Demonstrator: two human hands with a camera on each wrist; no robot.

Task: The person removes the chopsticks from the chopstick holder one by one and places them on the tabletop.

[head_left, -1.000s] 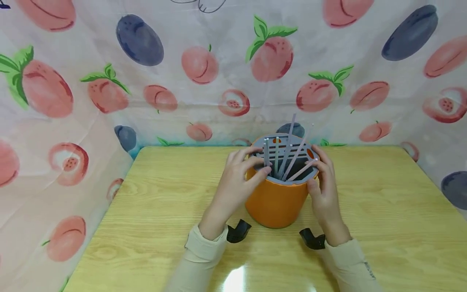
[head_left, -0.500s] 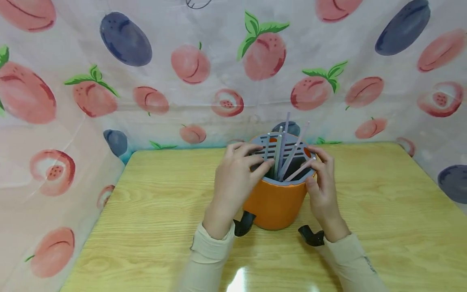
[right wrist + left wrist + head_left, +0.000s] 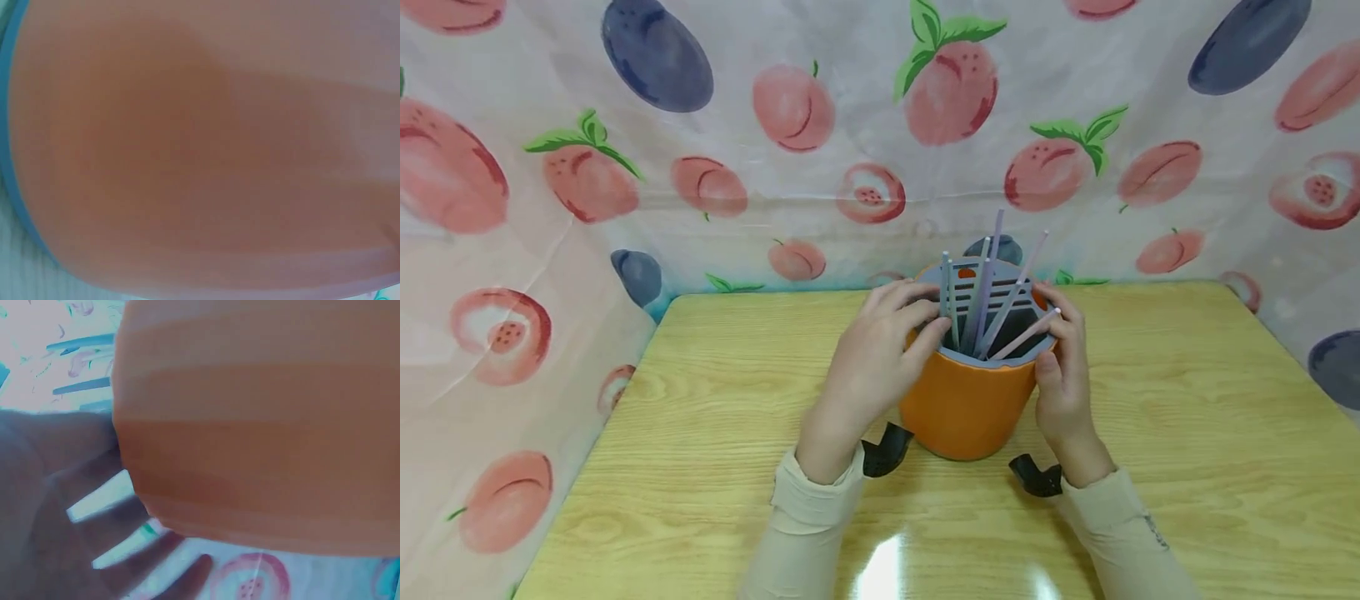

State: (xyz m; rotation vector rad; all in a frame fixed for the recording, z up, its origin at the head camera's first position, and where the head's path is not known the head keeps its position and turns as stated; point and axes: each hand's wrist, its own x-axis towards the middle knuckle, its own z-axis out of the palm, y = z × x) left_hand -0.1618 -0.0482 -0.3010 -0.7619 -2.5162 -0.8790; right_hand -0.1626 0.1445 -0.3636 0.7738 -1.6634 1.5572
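Note:
An orange round holder (image 3: 967, 412) with a grey slotted top (image 3: 996, 287) stands on the table. Several thin pastel straws (image 3: 1002, 312) rise at different slants from its wide front opening. At the opening's left side, my left hand (image 3: 876, 354) has its thumb and index fingertip at a pale bluish straw (image 3: 944, 283), its other fingers reaching over the rim. My right hand (image 3: 1066, 379) grips the holder's right rim, thumb outside on the wall. The orange wall (image 3: 262, 456) fills most of the left wrist view, with fingers (image 3: 112, 522) spread beside it. The right wrist view shows mostly orange wall (image 3: 187, 156).
The light wooden table (image 3: 722, 433) extends to both sides. A fruit-print cloth (image 3: 722, 108) hangs behind the table and along its left and right sides. A black curved piece (image 3: 887, 450) sits at my left cuff, and another black piece (image 3: 1036, 477) at my right cuff.
My left hand shifted rightward with the left straws leaning toward the middle, then came back left, the straws now standing near the left rim. My right hand stays on the rim.

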